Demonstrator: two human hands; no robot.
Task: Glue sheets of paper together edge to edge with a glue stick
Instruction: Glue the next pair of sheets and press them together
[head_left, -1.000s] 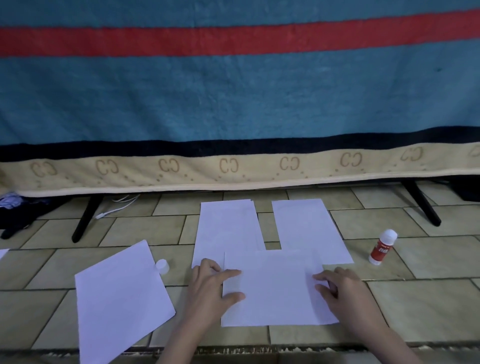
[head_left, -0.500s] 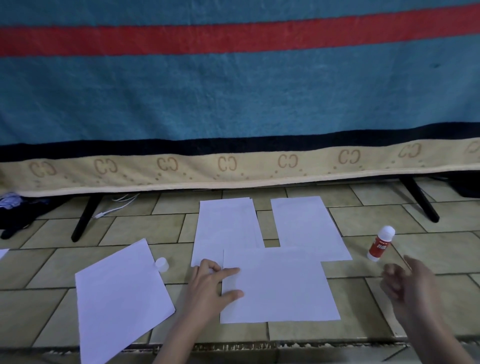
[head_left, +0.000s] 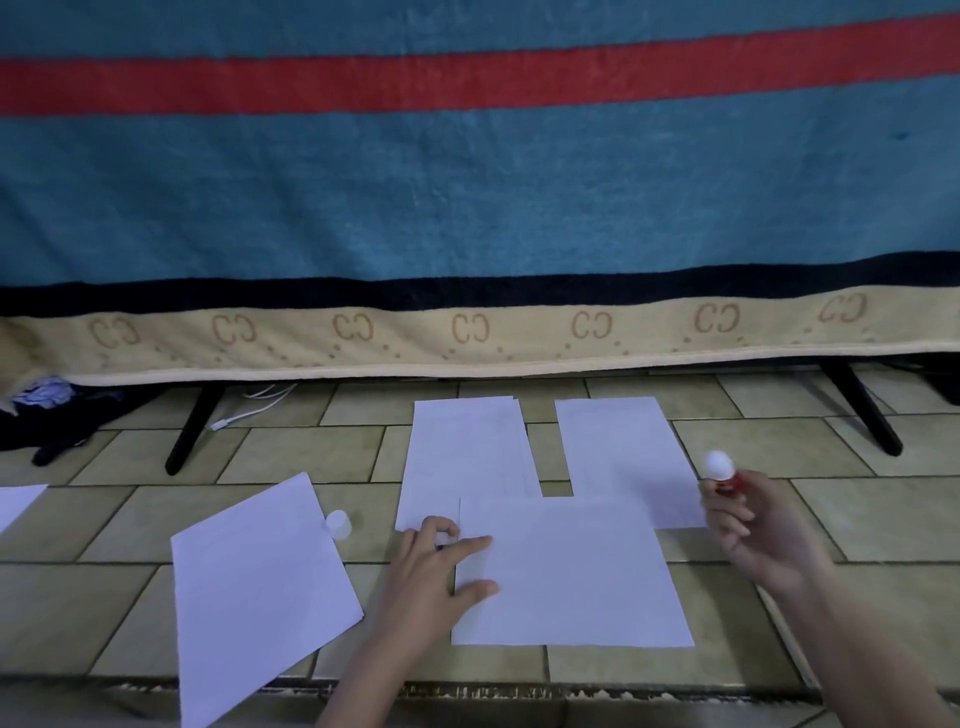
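On the tiled floor (head_left: 270, 452) — your left hand (head_left: 426, 577) presses the sheet (head_left: 571, 571) flat; your right hand (head_left: 753, 525) grips the glue stick (head_left: 719, 467), raised beside it.

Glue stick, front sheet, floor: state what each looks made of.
Glue stick: looks like smooth plastic, red body with a rounded white end, held in the right hand.
Front sheet: thin matte white paper, lying flat, pinned by the left hand.
Floor: probably glazed ceramic tile, beige, slightly shiny, with dark grout lines.

Right hand (head_left: 763, 525) grips glue stick (head_left: 721, 470); left hand (head_left: 431, 566) presses near sheet (head_left: 571, 571) on tiled floor (head_left: 883, 519).
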